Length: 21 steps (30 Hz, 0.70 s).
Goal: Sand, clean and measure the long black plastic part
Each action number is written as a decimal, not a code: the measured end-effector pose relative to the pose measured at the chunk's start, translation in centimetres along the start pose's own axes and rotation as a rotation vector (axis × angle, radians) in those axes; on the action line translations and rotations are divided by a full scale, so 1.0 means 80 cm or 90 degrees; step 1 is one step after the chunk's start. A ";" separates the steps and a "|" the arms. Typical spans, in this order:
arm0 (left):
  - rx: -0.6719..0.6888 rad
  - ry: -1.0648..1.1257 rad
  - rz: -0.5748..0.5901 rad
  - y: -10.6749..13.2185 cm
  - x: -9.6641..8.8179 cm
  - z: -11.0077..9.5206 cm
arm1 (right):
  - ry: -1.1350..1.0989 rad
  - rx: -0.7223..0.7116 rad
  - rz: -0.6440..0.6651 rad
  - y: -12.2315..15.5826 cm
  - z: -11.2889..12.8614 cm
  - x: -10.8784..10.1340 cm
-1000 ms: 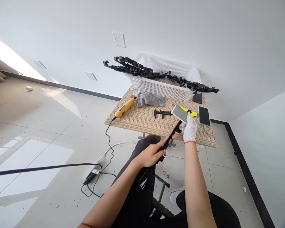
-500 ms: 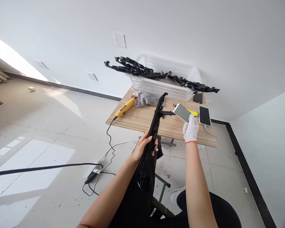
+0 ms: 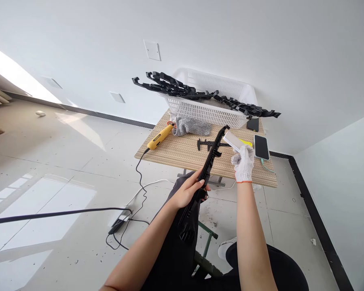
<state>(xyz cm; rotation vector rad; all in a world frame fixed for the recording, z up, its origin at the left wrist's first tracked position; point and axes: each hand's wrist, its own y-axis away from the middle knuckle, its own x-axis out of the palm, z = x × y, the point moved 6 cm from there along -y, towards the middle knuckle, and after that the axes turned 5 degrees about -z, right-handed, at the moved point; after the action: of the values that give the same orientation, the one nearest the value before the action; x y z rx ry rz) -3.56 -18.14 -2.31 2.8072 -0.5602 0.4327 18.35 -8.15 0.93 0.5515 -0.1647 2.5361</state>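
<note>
My bare left hand (image 3: 189, 190) is wrapped around a long black plastic trim piece (image 3: 210, 161). The piece slants up toward the table, its slotted lower end over my lap. In my right hand (image 3: 243, 163), which wears a white knit glove with an orange cuff, is a flat white rectangular block (image 3: 233, 140). That block is beside the trim's upper end; whether they touch I cannot tell. Behind the trim, a black caliper (image 3: 204, 144) lies on the table, partly covered. A yellow object (image 3: 246, 142) shows just beyond the glove.
On the wood-patterned table (image 3: 176, 151) stand a white basket (image 3: 206, 112) with several black plastic parts (image 3: 182, 89) across it. A yellow corded tool (image 3: 160, 137), a grey cloth (image 3: 191, 126) and two phones (image 3: 261, 147) lie there too. Cables and a power strip (image 3: 119, 222) are on the floor.
The trim piece has turned and its upper end has swung right, toward the block, uncovering the caliper's jaws. My right hand has tilted the block, so its grey face no longer shows.
</note>
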 end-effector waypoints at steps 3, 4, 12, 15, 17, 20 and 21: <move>0.023 -0.060 0.036 0.001 0.008 0.002 | 0.038 0.007 0.020 -0.001 -0.008 -0.002; 0.036 -0.065 0.042 0.002 0.009 0.002 | 0.050 0.011 0.014 -0.003 -0.011 -0.003; 0.085 -0.109 0.012 0.004 0.008 -0.003 | 0.011 0.032 -0.045 -0.009 -0.015 -0.011; 0.064 -0.141 0.021 0.003 0.011 -0.003 | 0.006 0.044 0.010 -0.005 -0.014 -0.008; 0.054 -0.138 0.025 0.003 0.011 -0.003 | 0.029 0.049 0.012 -0.005 -0.016 -0.008; 0.044 -0.114 0.029 0.002 0.010 -0.001 | 0.046 0.035 -0.037 -0.008 -0.018 -0.009; 0.046 -0.110 0.031 0.002 0.010 0.000 | 0.046 0.029 -0.056 -0.009 -0.018 -0.009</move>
<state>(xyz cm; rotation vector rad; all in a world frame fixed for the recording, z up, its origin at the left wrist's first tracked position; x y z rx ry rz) -2.96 -18.56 -2.00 2.9240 -0.6618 0.2243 18.78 -7.58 -0.72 0.4732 -0.0554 2.4744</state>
